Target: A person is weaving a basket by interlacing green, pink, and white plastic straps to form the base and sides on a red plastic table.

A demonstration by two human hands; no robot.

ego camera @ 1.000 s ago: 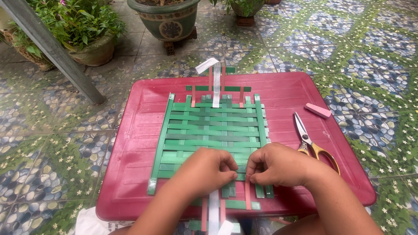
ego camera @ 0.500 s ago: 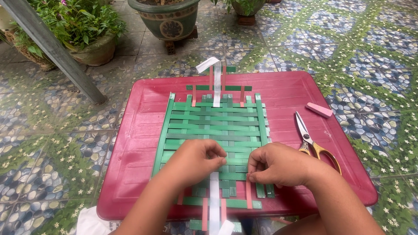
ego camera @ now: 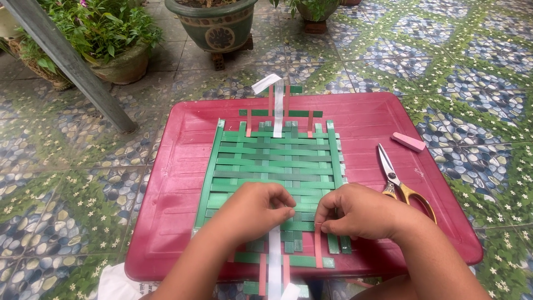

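Flanking one woven mat (ego camera: 276, 161): two hands (ego camera: 311, 210)

Only one pkg-like item is showing: a white plastic bag (ego camera: 119, 283) w/ small dark print, crumpled, poking out at the bottom-left edge under the red tray's (ego camera: 166, 222) near corner, partly cut off by the frame. No labels, signs or screens showing elsewhere.

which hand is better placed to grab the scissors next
Right. The right hand rests on the green woven mat just beside the scissors; the left hand is farther off.
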